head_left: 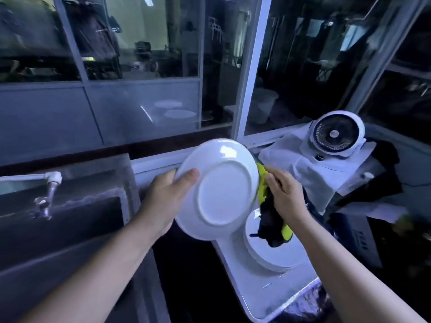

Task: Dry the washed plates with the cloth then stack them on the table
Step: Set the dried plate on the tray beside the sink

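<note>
Plate (219,190) is up in the air around mid-frame, so we're holding it, not resting it on anything. Going left to right: far left we've got the metal sink (70,229) with a white tap (50,183) sticking out over it. Next comes our left hand (163,201), gripping the plate by its left rim, thumb pressed flat on the underside and the other fingers tucked behind where we can't see them. The plate is white, tilted up on edge with its underside and foot ring facing us, hanging over the dark gap between sink and table. Right at its right rim there's the cloth (270,220), neon yellow-green with a dark part, bunched against the plate's far face. Our right hand (284,194) holds that cloth, fingers curled over it and pushing it onto the rim, while the loose end dangles below the hand. Under that dangling end sits a stack of plates (275,255), white as well, on the white table (256,287). Farther right and back, a small white fan (335,134) stands on a white sheet (310,164), facing us.
</note>
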Tool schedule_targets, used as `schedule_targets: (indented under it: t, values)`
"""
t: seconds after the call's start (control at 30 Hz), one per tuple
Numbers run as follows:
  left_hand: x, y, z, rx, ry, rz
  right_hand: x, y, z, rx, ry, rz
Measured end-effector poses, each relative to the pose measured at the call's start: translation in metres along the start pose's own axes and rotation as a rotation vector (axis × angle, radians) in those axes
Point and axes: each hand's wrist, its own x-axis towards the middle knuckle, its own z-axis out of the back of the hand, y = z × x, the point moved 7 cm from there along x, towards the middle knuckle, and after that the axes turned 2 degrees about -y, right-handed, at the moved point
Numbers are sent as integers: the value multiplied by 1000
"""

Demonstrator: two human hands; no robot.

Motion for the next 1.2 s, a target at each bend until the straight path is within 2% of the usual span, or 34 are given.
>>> schedule_targets:
  t: [0.1, 0.23, 0.33, 0.4, 0.43, 0.5, 0.7, 0.83, 0.97, 1.2]
  values:
    - [16, 23, -41, 181, 50, -55, -7, -63, 47, -89, -123, -148]
    - [27, 62, -103, 567, 210, -166, -27, -108, 95, -100, -264, -243]
    - [24, 86, -149, 853, 410, -379, -42, -127, 120, -133, -336, -264]
    - [18, 94, -176, 991, 439, -652, -52, -141, 133, -135, -362, -295]
    - [14, 99, -186, 1017, 437, -795, -56, -147, 139, -141, -371, -310]
    - [6, 112, -203, 1052, 453, -958, -66, -158, 149, -149, -392, -337]
    - [-10, 159, -225, 1127, 527, -1173, -86, -184, 163, -120, -402, -443]
    - [-18, 179, -231, 1086, 505, -1265, -89, -193, 161, -107, -397, -462]
    - [-27, 190, -238, 1076, 534, -1277, -87, -197, 153, -92, -370, -467]
    - [-34, 214, -249, 1096, 612, -1117, -90, -209, 140, -95, -311, -488]
